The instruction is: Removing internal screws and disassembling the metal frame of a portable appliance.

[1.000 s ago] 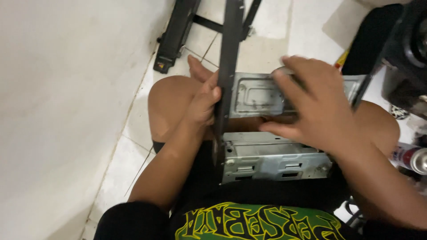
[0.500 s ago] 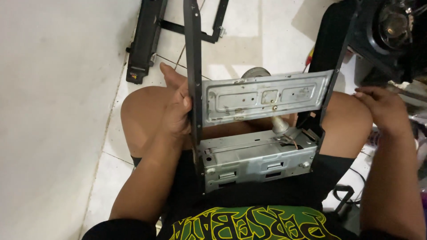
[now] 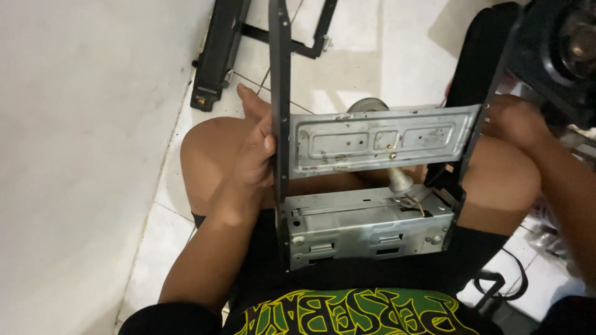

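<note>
Just one metal chassis (image 3: 372, 205) across two knees, left hand (image 3: 256, 155) gripping its black rail (image 3: 280, 124), right hand (image 3: 515, 121) indistinct.

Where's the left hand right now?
In the head view, the left hand grips the black side bar left of the grey metal plate, above the left knee.

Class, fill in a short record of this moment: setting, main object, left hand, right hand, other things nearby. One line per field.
Setting: person seated on white tiled floor, beside a white wall
Main object: grey metal chassis with black side rails, resting on the lap
Left hand: left hand grips the left black rail
Right hand: right hand at the right rail, grip unclear
Nearby: black metal frame lying on the floor
</note>
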